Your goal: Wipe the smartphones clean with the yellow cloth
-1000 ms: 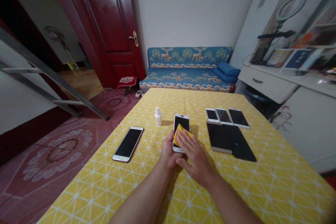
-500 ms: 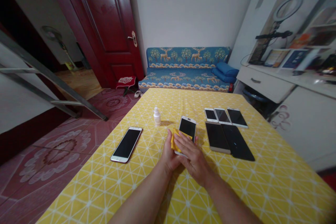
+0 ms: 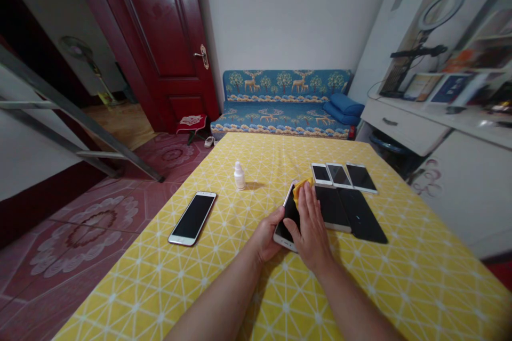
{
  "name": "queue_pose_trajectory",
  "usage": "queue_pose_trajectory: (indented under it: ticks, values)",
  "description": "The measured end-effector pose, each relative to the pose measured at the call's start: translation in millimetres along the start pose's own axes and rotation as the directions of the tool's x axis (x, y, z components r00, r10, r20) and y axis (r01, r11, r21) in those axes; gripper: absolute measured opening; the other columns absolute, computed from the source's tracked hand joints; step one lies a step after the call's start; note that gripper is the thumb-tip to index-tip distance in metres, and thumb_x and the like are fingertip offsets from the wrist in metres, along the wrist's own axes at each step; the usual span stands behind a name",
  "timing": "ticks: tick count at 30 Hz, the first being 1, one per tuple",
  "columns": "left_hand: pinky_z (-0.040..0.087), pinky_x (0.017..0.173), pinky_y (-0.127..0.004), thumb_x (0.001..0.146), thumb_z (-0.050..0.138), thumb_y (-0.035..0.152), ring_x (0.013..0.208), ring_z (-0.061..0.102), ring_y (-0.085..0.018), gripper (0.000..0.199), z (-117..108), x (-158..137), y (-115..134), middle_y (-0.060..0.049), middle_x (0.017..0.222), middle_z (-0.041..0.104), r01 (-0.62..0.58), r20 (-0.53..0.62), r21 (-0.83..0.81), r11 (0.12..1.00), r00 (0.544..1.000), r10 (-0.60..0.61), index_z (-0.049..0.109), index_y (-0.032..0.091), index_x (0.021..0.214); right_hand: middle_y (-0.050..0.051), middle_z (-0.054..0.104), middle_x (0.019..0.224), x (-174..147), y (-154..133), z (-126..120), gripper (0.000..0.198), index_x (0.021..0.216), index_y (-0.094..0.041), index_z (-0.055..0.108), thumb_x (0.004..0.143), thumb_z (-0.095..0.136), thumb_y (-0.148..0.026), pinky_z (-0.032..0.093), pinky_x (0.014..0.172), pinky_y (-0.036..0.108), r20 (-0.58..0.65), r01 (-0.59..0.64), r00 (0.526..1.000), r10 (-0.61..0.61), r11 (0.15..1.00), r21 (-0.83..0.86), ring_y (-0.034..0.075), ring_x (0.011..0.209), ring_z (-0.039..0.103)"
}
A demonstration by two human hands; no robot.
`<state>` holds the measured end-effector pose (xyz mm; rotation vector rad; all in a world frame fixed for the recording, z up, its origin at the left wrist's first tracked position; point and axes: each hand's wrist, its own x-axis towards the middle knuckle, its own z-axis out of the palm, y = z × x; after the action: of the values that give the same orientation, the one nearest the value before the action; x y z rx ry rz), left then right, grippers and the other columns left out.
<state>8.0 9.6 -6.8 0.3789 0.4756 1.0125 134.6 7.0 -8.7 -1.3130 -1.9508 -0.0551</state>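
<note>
While a dark-screened phone [image 3: 192,218] lies alone at nine o'clock on the yellow tablecloth [image 3: 224,282], a small white bottle [image 3: 239,176] stands at eleven. At centre, the left hand [image 3: 267,235] pinches the near left edge of a white-framed phone [image 3: 288,217], and the right hand [image 3: 310,225] (fingers flat and together) presses a yellow cloth [image 3: 300,187] onto its screen. Just beside, at two o'clock, five more phones [image 3: 347,194] lie in two rows.

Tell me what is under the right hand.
Under the right hand lie a yellow cloth and the phone the left hand grips; most of the cloth is covered.
</note>
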Motion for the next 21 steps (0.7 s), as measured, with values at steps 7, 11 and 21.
queue_pose_trajectory:
  ticks: [7,11,21]
  values:
    - [0.038,0.106,-0.033,0.094,0.050,0.033,0.105,0.065,-0.022,0.039,-7,5,17,-0.012,0.105,0.073,-0.053,0.007,-0.242,0.969,0.998,0.057,0.065,0.006,0.116,0.010,0.024,0.159,-2,3,2,0.068,0.154,-0.023,0.016,0.097,0.041,-0.048,0.027,0.116,0.056,0.119,0.102,0.985,-0.123,0.980,0.170,0.028,0.148,0.017]
    - [0.040,0.104,-0.036,0.093,0.050,0.037,0.103,0.066,-0.024,0.043,-13,6,24,-0.014,0.102,0.073,-0.062,-0.012,-0.334,0.941,0.998,0.061,0.063,0.004,0.119,0.010,0.035,0.154,-2,-6,-2,0.062,0.151,-0.023,0.030,0.096,0.047,-0.046,0.033,0.115,0.052,0.198,0.184,0.950,-0.243,0.944,0.274,0.027,0.146,0.023]
    - [0.052,0.089,-0.036,0.091,0.048,0.050,0.084,0.071,-0.025,0.054,-12,-2,25,-0.017,0.084,0.073,0.029,-0.025,-0.330,0.943,0.999,-0.040,0.065,0.000,0.104,0.008,0.044,0.148,2,-24,-17,0.062,0.147,-0.024,0.037,0.093,0.053,-0.048,0.026,0.117,0.057,0.349,0.333,0.818,-0.458,0.870,0.363,0.026,0.143,0.031]
